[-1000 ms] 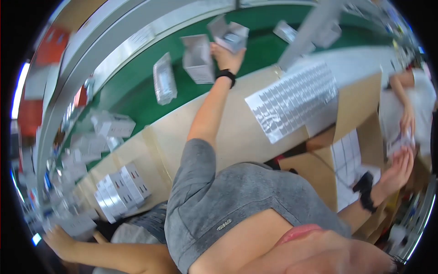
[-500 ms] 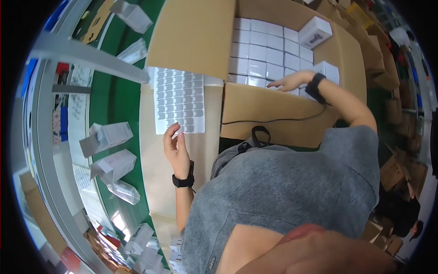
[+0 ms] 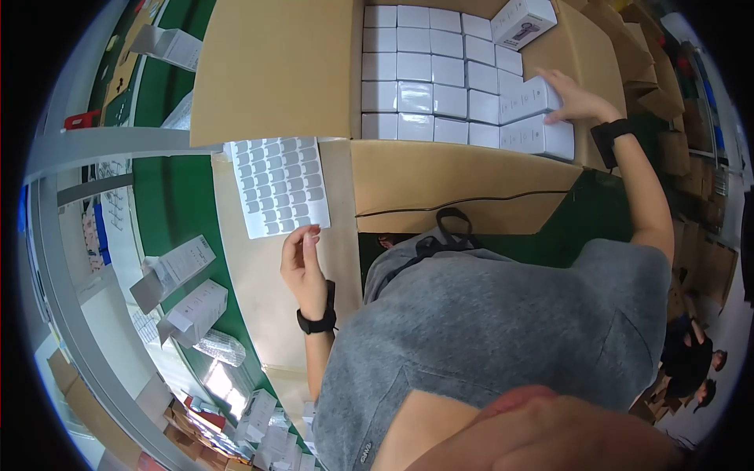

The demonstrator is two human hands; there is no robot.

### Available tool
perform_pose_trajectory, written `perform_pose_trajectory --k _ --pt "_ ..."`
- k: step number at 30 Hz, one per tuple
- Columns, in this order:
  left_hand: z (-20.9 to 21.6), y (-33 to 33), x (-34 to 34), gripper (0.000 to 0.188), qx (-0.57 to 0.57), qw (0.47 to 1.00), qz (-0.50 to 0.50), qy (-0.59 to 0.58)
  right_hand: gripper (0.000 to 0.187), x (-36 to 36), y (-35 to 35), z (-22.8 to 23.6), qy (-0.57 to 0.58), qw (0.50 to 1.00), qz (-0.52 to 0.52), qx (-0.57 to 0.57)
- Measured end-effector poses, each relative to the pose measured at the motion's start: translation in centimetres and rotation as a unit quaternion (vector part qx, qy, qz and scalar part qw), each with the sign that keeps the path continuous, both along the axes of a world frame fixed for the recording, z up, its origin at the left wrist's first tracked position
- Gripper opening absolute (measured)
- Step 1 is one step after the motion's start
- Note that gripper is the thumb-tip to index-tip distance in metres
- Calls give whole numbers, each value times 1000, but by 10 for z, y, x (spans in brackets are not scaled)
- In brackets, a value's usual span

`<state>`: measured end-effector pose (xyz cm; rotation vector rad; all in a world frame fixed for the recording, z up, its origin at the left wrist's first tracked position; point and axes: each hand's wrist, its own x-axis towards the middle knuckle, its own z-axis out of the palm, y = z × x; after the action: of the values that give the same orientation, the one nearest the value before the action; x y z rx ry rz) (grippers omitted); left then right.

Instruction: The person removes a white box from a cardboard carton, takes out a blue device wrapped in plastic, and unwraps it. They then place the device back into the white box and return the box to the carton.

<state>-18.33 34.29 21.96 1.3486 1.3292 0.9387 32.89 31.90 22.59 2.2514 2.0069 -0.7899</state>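
My right hand (image 3: pixel 583 100) reaches into an open cardboard carton (image 3: pixel 440 184) from the right. Its thumb and fingers span the end of a white box (image 3: pixel 528 100) at the right of the packed rows. Beside that one, nearer me, lies a similar white box (image 3: pixel 537 137). My left hand (image 3: pixel 305 265) is over the tan surface, by the near edge of a sheet of grey labels (image 3: pixel 281 187). Thumb and forefinger are pinched together; whatever lies between them is too small to make out. Both wrists carry black bands.
Rows of white boxes (image 3: pixel 415 68) fill the carton's left and middle. Another white box (image 3: pixel 525 23) stands tilted in the far right corner. A carton flap (image 3: pixel 275 71) extends left. Opened white boxes (image 3: pixel 196 310) lie on a green surface (image 3: pixel 177 208) beside a grey metal frame (image 3: pixel 118 153).
My right hand has moved right, from the carton's near middle to the white box at the right end. The whole view has shifted. My left hand stays near the label sheet.
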Motion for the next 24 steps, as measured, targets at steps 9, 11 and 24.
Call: perform_pose_trajectory --k 9,11,24 --pt "13 28 19 21 104 988 -113 18 70 -67 49 64 -130 963 146 184" --pt "31 38 24 45 153 973 -171 -31 67 -130 53 119 -85 921 267 272" --pt "27 -29 -58 94 176 981 -23 80 54 -398 143 114 378 620 669 158"
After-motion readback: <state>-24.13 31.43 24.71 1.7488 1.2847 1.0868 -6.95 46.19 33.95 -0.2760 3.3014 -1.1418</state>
